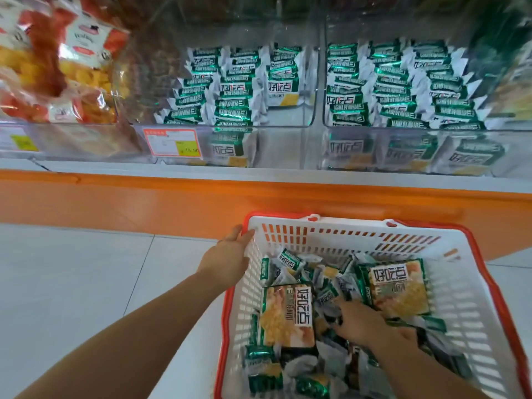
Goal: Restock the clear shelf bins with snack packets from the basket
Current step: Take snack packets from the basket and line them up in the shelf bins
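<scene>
The basket (345, 236) sits on the floor (86, 269) right below the shelf (259, 174), and it's heaped with small green-and-white packets (288, 262), with two big flat packs (288, 315) lying on top.

The right hand (365, 323) is down inside, between those two packs. It comes in from the near right, palm down, with its fingers (341, 308) spread and pointing left into the loose packets. The tips are lost among the wrappers and the picture smears there, so I can't tell whether it has hold of one. The packets are directly under it, which makes it the picking hand by a long way.

The left hand (233, 249) is outside the basket at the far left corner. The arm is stretched out forward and the fingers lie fairly straight against the rim, steadying it rather than carrying anything, I'd say.

What the next move turns on is that the bins are up and ahead of the basket. The middle bin (224, 128) lies ahead of the left hand and the right bin (403, 128) ahead of the right one. Both hold packets standing on edge in rows running front to back, so a packet from the basket would have to be turned on edge to slot in. The middle bin's right-hand row stops short, leaving bare bottom at the front (the obvious gap to my eye). Reaching it means a lift up, forward and a little left.
</scene>
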